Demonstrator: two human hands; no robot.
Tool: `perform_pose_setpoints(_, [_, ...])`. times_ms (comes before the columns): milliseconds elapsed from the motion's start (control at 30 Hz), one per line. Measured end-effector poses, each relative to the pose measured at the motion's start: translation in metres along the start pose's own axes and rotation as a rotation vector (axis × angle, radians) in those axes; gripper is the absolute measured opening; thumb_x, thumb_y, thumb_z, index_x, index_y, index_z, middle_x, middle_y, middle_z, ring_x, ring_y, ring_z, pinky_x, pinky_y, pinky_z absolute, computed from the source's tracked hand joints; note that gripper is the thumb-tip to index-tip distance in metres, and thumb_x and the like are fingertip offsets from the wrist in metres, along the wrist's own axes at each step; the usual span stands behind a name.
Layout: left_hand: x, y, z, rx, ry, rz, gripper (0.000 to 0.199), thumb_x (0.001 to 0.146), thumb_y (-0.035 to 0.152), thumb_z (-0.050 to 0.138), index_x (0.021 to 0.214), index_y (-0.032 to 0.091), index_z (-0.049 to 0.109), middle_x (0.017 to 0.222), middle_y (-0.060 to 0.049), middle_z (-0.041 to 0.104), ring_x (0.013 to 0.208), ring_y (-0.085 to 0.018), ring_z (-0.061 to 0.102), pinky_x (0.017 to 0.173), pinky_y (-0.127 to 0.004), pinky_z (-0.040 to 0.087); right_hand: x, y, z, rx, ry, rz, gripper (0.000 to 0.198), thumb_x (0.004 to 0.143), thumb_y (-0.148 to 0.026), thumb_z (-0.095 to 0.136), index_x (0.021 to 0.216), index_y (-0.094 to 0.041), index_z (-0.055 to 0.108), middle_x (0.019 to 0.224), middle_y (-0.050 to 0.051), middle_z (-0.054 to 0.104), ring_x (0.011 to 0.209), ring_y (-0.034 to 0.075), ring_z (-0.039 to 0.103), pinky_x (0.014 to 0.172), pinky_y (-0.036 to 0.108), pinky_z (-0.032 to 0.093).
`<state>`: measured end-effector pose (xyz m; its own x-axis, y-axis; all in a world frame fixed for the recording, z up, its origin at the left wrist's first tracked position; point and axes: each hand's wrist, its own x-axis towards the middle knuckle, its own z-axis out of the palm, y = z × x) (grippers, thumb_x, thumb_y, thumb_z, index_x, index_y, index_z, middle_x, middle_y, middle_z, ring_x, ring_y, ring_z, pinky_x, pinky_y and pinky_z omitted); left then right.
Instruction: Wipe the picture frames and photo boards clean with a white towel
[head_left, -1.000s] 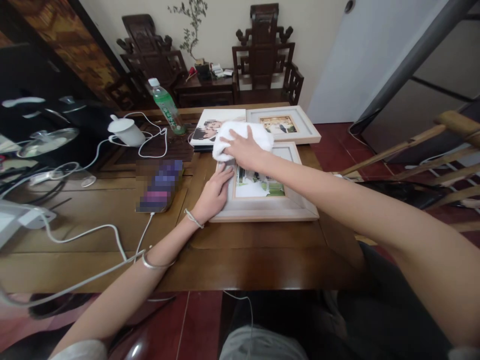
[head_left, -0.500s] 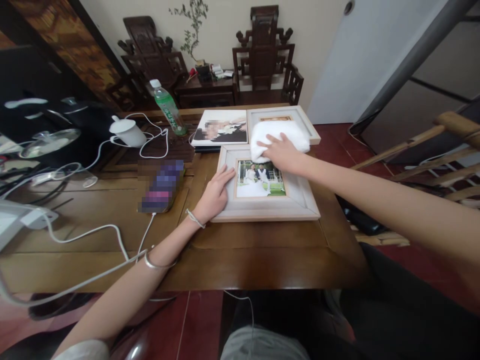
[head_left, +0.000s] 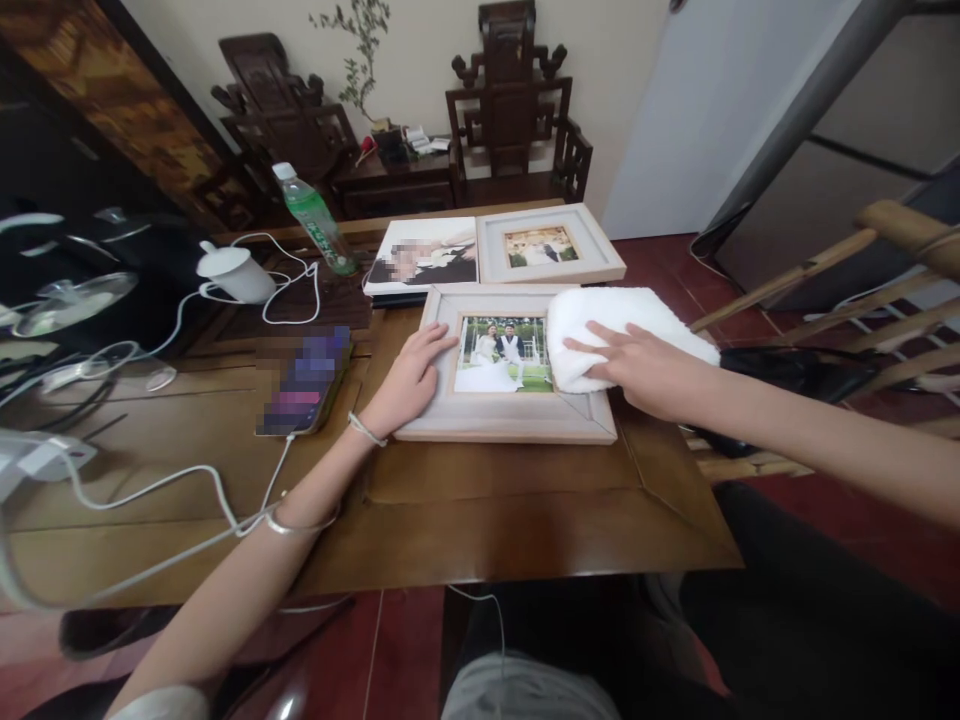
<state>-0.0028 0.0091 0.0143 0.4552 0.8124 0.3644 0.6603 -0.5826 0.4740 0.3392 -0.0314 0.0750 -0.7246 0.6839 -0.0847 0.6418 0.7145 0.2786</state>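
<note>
A pale wooden picture frame (head_left: 501, 428) with a photo of a couple lies flat on the table. My left hand (head_left: 411, 378) rests on its left border, fingers stretched out and touching the frame. On the right border is a folded white towel (head_left: 630, 315), reaching past the frame's edge. My right hand (head_left: 646, 368) presses on this towel from above and holds it, fingers somewhat apart. The towel covers the upper part of the right border. Behind lie a second pale frame (head_left: 607, 262) and a photo panel (head_left: 427, 255) on a dark item.
Left of the frame lies a phone (head_left: 304, 385) on a white cable. Beyond it stand a lidded white cup (head_left: 236, 275) and a green-labelled bottle (head_left: 319, 225). A pot (head_left: 90, 310) is at far left. A wooden chair (head_left: 795, 280) stands to the right.
My right hand has moved the towel from the frame's top edge rightward and nearer along the right border. The second frame's photo is now uncovered. My left hand stays on the left border.
</note>
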Motion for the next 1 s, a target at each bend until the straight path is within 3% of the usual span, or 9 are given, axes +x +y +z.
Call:
perform_pose_setpoints(200, [0.009,-0.012,-0.009,0.002,-0.076,0.064,0.053,0.082,0.018,0.037,0.131,0.016,0.057,0.146,-0.010,0.048,0.140,-0.027,0.036,0.117,-0.052,0.025,0.003,0.008,-0.003,0.053,-0.059,-0.037,0.062,0.065,0.007,0.045,0.115,-0.021,0.068,0.154,0.004,0.036,0.143,0.034,0.027,0.091,0.052,0.047])
perform_pose_setpoints(367, [0.008,-0.016,-0.006,-0.003,-0.094,0.089,0.049,0.086,0.023,0.037,0.131,0.018,0.056,0.149,-0.009,0.044,0.143,-0.027,0.029,0.117,-0.053,0.023,0.015,0.024,-0.004,0.093,-0.033,-0.011,0.065,0.066,0.008,0.041,0.116,-0.024,0.069,0.151,0.002,0.042,0.142,0.029,0.031,0.092,0.047,0.048])
perform_pose_setpoints(567, [0.003,-0.011,-0.004,-0.019,-0.084,0.078,0.050,0.086,0.019,0.037,0.133,0.015,0.054,0.150,-0.011,0.043,0.144,-0.027,0.027,0.117,-0.053,0.022,0.036,0.039,0.001,0.071,-0.028,0.045,0.063,0.067,0.008,0.039,0.115,-0.021,0.068,0.152,0.003,0.039,0.141,0.029,0.032,0.093,0.050,0.048])
perform_pose_setpoints(700, [-0.001,-0.007,-0.002,-0.045,-0.048,0.028,0.056,0.079,0.013,0.037,0.133,0.015,0.054,0.147,-0.010,0.047,0.144,-0.025,0.029,0.118,-0.051,0.022,0.019,0.022,0.001,0.083,-0.039,0.031,0.062,0.066,0.007,0.041,0.116,-0.018,0.068,0.154,0.007,0.035,0.142,0.034,0.027,0.094,0.056,0.045])
perform_pose_setpoints(833, [-0.003,0.000,0.001,-0.071,0.002,-0.013,0.057,0.077,0.010,0.037,0.129,0.019,0.058,0.145,-0.006,0.050,0.142,-0.024,0.032,0.119,-0.050,0.024,-0.015,-0.009,-0.009,0.157,-0.045,0.003,0.062,0.062,0.005,0.044,0.111,-0.022,0.070,0.153,0.004,0.037,0.143,0.034,0.026,0.095,0.059,0.044])
perform_pose_setpoints(1000, [-0.004,0.004,0.003,-0.061,0.018,-0.035,0.056,0.077,0.010,0.037,0.129,0.019,0.058,0.144,-0.005,0.050,0.142,-0.023,0.032,0.119,-0.048,0.024,-0.038,-0.039,-0.035,0.264,-0.127,0.015,0.060,0.062,0.004,0.044,0.104,-0.029,0.072,0.147,0.000,0.047,0.137,0.028,0.040,0.090,0.047,0.051])
